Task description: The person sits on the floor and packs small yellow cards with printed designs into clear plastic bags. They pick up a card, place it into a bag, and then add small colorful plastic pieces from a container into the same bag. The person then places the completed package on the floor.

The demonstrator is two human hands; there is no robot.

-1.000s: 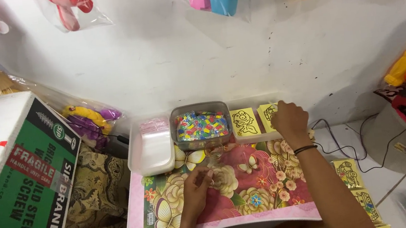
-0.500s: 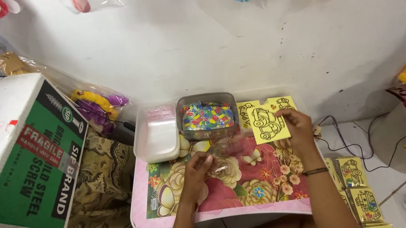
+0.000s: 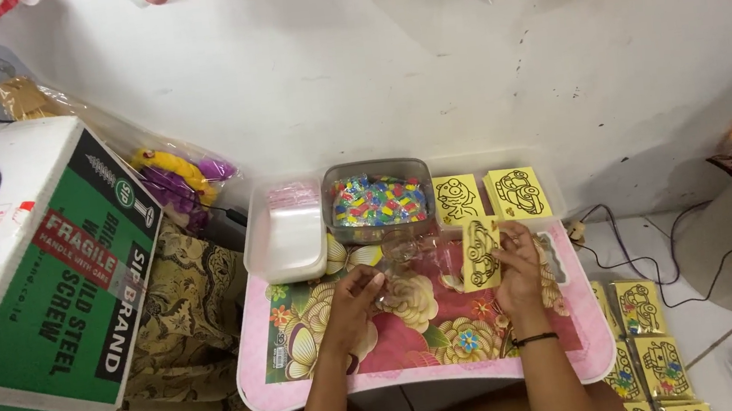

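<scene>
While your right hand (image 3: 518, 269) pinches a yellow picture card (image 3: 481, 252) upright over the middle of the bench (image 3: 420, 376), your left hand (image 3: 354, 305) closes its grip on a small clear bag (image 3: 407, 248) just beside it, nearer the back edge. In the head view, the only one you have, the card is lifted off the flowered top and is not yet inside the bag, so by my reading this piece is picked up but still unpacked. Two more yellow cards (image 3: 492, 196) lie flat at the back right corner, waiting. Left of them the clear tub of coloured bits (image 3: 378, 200) stands at the back edge, with the white lidded tray (image 3: 286, 234) at the back left corner. On the floor by the right edge, a row of finished-looking cards (image 3: 646, 330) suggests part of the work is done; how many remain I cannot tell.
</scene>
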